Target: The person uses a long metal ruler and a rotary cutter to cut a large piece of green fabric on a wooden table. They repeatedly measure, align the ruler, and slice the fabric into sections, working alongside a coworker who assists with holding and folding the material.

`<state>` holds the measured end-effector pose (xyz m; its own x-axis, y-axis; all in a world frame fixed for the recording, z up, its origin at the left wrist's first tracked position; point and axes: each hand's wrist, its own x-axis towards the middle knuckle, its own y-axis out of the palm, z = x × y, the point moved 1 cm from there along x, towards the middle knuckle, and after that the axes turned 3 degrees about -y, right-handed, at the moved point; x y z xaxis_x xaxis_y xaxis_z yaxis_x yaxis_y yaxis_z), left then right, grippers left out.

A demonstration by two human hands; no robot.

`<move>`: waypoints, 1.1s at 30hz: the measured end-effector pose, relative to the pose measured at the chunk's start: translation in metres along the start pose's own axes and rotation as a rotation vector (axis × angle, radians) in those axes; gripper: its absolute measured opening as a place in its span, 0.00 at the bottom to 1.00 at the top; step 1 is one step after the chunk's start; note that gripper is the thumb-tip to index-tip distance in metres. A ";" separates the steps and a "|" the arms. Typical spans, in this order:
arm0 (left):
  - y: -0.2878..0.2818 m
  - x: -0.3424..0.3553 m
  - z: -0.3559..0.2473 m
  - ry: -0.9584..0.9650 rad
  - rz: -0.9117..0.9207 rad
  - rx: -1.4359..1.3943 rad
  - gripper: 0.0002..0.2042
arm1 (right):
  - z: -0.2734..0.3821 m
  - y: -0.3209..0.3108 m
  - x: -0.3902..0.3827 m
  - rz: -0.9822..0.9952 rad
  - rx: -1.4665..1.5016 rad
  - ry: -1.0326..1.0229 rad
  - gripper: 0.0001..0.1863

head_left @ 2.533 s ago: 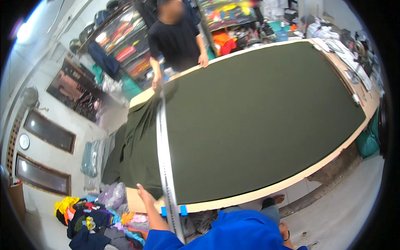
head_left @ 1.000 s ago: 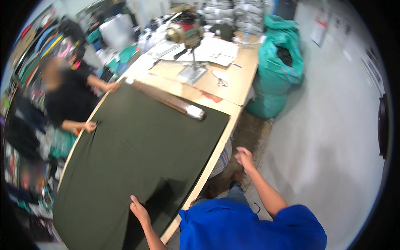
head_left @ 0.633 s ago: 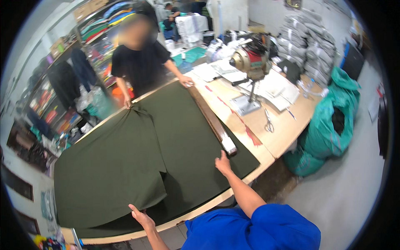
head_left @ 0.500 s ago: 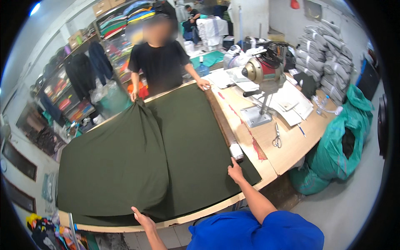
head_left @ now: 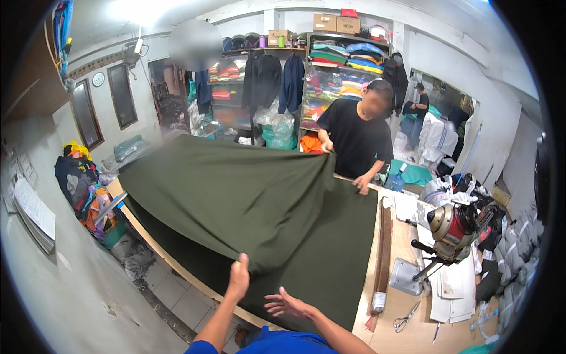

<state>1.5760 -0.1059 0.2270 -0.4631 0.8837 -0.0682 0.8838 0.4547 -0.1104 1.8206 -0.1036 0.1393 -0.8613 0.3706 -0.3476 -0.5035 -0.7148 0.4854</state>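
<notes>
Dark olive fabric lies over the long table, its upper sheet lifted and creased above the layer beneath. My left hand grips the near edge of that sheet, thumb uppermost. Low over the lower layer, just right of it, my right hand is open with fingers apart, holding nothing. Across the table a person in black holds up the far corner in one hand, the other hand resting at the cloth's edge. A long brown bar lies along the right edge of the cloth.
The right table end bears a cutting machine, papers, scissors and a pen. Grey bundles stand at far right. A metal rail sticks out at the left end, near piled garments. Stocked shelves and another person are behind.
My view has swung left. The upper sheet is lifted higher at the far side by the other person. My right hand has left the bar's end and opened over the fabric.
</notes>
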 end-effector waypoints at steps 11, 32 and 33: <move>0.160 -0.101 0.053 -0.176 0.895 0.035 0.34 | 0.023 -0.085 -0.090 -0.635 0.669 -0.461 0.30; 0.042 0.036 0.029 -0.237 -0.214 -0.637 0.21 | -0.011 -0.010 -0.195 -1.032 0.549 -0.768 0.32; 0.028 0.035 0.032 -0.169 -0.142 -0.609 0.23 | -0.019 -0.007 -0.188 -1.030 0.598 -0.746 0.32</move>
<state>1.5828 -0.0656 0.1901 -0.5386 0.8031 -0.2548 0.6697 0.5916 0.4490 1.9869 -0.1795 0.1859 0.1689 0.9248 -0.3410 -0.7129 0.3535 0.6057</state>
